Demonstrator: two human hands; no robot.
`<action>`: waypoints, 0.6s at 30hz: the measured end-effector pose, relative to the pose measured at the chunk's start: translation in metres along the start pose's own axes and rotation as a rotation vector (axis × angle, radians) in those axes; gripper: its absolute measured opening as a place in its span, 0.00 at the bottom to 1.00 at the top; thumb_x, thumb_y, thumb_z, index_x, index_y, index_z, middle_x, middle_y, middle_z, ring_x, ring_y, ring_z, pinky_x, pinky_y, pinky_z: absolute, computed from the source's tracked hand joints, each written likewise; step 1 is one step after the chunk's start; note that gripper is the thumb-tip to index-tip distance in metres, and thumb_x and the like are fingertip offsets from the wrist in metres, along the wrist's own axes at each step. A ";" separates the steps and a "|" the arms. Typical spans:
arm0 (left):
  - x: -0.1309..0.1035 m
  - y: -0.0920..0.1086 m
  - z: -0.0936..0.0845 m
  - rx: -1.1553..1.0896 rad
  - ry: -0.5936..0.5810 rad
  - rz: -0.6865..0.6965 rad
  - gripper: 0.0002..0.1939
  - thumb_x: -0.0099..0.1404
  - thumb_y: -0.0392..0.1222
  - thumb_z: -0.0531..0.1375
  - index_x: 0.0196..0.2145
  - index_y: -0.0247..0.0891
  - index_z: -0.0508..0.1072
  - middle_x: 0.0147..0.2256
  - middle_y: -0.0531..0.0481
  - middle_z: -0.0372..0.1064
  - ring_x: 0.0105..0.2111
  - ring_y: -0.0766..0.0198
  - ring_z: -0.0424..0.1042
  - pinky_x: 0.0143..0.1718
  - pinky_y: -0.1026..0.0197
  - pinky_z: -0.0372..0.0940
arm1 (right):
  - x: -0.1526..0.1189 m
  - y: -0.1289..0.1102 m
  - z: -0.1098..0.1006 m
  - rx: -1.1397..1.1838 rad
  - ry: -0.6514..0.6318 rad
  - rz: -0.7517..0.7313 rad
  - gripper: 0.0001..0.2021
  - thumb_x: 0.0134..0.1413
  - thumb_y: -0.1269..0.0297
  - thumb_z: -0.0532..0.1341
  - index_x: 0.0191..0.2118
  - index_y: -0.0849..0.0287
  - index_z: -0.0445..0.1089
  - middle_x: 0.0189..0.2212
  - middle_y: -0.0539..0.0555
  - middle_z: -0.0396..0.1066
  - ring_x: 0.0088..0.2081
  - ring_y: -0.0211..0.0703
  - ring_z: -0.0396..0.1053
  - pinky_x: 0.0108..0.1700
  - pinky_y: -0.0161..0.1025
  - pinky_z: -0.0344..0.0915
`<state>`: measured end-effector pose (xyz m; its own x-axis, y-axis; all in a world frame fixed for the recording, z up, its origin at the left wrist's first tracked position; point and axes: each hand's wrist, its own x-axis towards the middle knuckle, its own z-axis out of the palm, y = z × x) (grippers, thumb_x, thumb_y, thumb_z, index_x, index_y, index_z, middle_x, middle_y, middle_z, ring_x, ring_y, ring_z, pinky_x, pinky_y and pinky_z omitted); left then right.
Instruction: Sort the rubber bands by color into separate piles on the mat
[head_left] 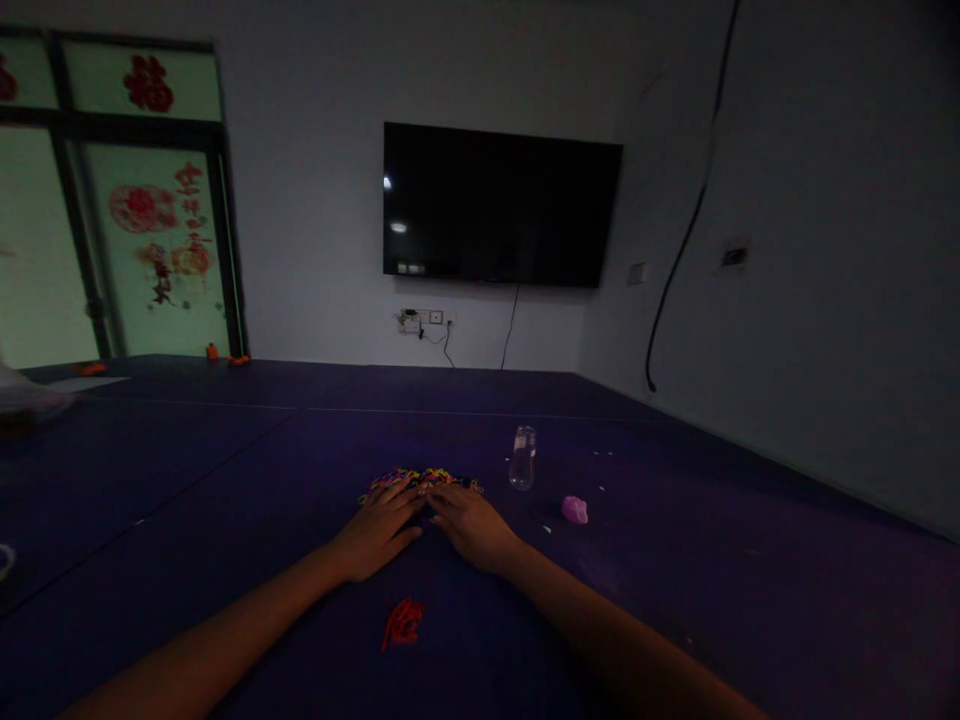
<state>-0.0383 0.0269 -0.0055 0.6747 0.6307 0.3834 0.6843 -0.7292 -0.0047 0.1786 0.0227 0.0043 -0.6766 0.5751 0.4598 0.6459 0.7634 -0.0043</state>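
Together, resting a bare left hand [382, 525] and a bare right hand [469, 525] on a loose heap of small, thin, multicoloured loops [444, 477]

Working in dim light at a broad, dark purple table [712, 560], reaching both forearms [232, 630] forward from the bottom of the view. Laying the left hand palm down over the heap's near left part, stretching the fingers long and setting the thumb apart. Angling the right hand inward from the other side, palm down, bringing its fingertips close to the left fingers near the middle. Extending the fingers of both hands rather than curling them, wrapping them round nothing visible; being unable to tell whether any loop is caught beneath the fingertips. Touching the heap in the centre of the view, seeing yellow, pink and blue bits spilling beyond the fingers. Reaching past a small bunch of thin red strands [403, 622], lying well apart from the heap, between the forearms. Having an upright, clear, bottle-shaped container [523, 460] to the right of the heap, and a small, lumpy, lilac-pink object [574, 510] near it, farther right. Facing a pale wall [315, 200] bearing a wide, black, flat-screen television [502, 205].
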 end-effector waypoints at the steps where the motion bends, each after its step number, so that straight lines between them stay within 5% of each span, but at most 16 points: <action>1: 0.000 0.001 -0.001 0.000 0.002 0.002 0.25 0.70 0.50 0.47 0.63 0.46 0.52 0.61 0.48 0.55 0.63 0.51 0.47 0.61 0.43 0.48 | 0.000 0.000 0.000 -0.008 0.005 -0.005 0.19 0.62 0.67 0.50 0.57 0.61 0.62 0.55 0.61 0.63 0.54 0.48 0.62 0.55 0.44 0.60; 9: 0.000 0.004 -0.001 0.013 0.020 -0.064 0.24 0.70 0.50 0.46 0.61 0.41 0.56 0.61 0.45 0.56 0.62 0.53 0.51 0.60 0.45 0.49 | -0.001 -0.002 -0.004 0.000 0.017 -0.005 0.17 0.62 0.68 0.49 0.55 0.63 0.63 0.54 0.62 0.64 0.53 0.47 0.63 0.53 0.44 0.61; 18: -0.003 0.007 -0.002 0.104 0.119 -0.307 0.22 0.68 0.48 0.47 0.56 0.38 0.63 0.56 0.41 0.63 0.59 0.50 0.55 0.59 0.38 0.46 | -0.001 -0.002 -0.005 -0.024 0.037 0.003 0.13 0.61 0.67 0.51 0.47 0.62 0.69 0.47 0.60 0.69 0.47 0.47 0.67 0.49 0.42 0.63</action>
<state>-0.0361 0.0196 -0.0044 0.4006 0.7765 0.4864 0.8790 -0.4756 0.0352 0.1796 0.0190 0.0081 -0.6616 0.5653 0.4926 0.6563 0.7543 0.0158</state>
